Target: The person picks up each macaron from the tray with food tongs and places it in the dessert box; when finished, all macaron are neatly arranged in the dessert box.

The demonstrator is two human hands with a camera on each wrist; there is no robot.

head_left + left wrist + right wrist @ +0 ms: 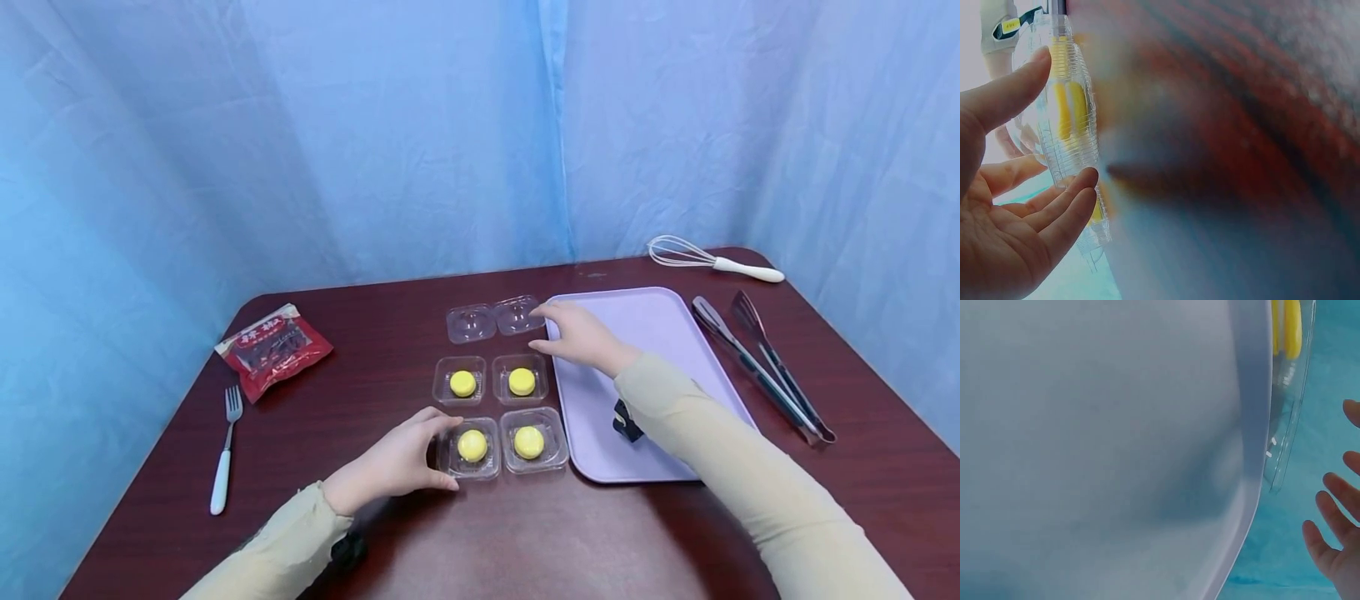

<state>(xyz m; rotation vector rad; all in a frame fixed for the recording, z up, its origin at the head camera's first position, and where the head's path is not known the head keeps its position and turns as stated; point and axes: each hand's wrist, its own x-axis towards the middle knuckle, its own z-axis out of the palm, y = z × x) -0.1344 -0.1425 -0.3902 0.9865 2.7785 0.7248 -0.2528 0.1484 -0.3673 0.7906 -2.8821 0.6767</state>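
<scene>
Four clear plastic boxes, each with a yellow macaron, stand in two rows in the head view. My left hand (401,457) is at the near-left box (491,472), thumb and fingertips spread about its left side. In the left wrist view its fingers (1063,219) are parted beside the clear box walls. The near-right box (558,454) sits beside it; the far-left box (438,385) and far-right box (543,390) lie behind. Two empty clear lids, a left one (471,323) and a right one (517,315), lie at the back. My right hand (579,335) hovers by the right lid, fingers parted.
A lilac tray (656,333) lies under my right forearm. Metal tongs (772,375) and a white-handled whisk (712,260) are farther right. On the left lie a red food packet (273,346) and a fork (225,454). A blue curtain (412,150) hangs behind the table.
</scene>
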